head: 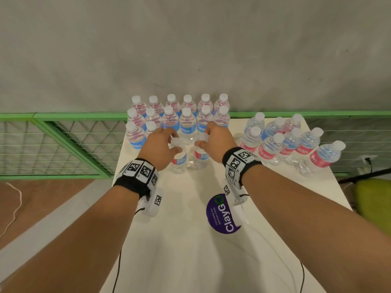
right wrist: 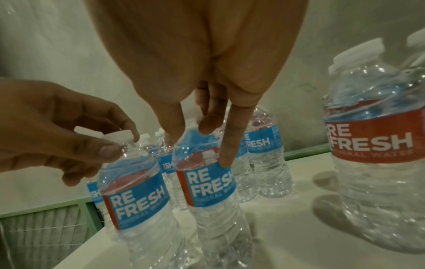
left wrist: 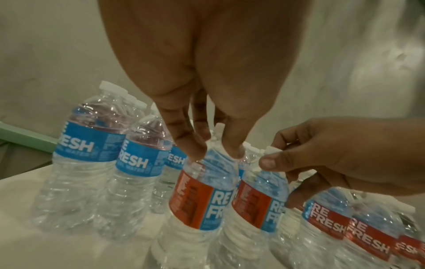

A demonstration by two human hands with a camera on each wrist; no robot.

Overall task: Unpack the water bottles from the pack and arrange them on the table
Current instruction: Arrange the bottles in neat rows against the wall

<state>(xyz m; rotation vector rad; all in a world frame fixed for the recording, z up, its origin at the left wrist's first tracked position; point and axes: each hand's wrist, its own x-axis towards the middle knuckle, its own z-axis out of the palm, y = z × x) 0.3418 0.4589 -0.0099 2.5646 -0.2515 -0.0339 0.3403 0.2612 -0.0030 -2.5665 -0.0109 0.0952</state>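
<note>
Two clear water bottles with red and blue labels stand side by side mid-table, the left bottle (head: 179,161) (left wrist: 200,196) (right wrist: 138,200) and the right bottle (head: 200,157) (left wrist: 260,200) (right wrist: 207,182). My left hand (head: 173,142) (left wrist: 216,151) (right wrist: 103,145) pinches the left bottle from above at its cap and neck. My right hand (head: 203,140) (right wrist: 202,142) (left wrist: 269,156) grips the right bottle's top the same way, its fingers reaching down over the shoulder. Both bottles' bases look to be on the white table (head: 190,208).
Several upright bottles (head: 177,115) stand in rows at the table's far left. Another cluster of bottles (head: 292,140) fills the far right. A purple round sticker (head: 224,214) lies near my right wrist. A green mesh railing (head: 63,144) runs behind the table, under a grey wall.
</note>
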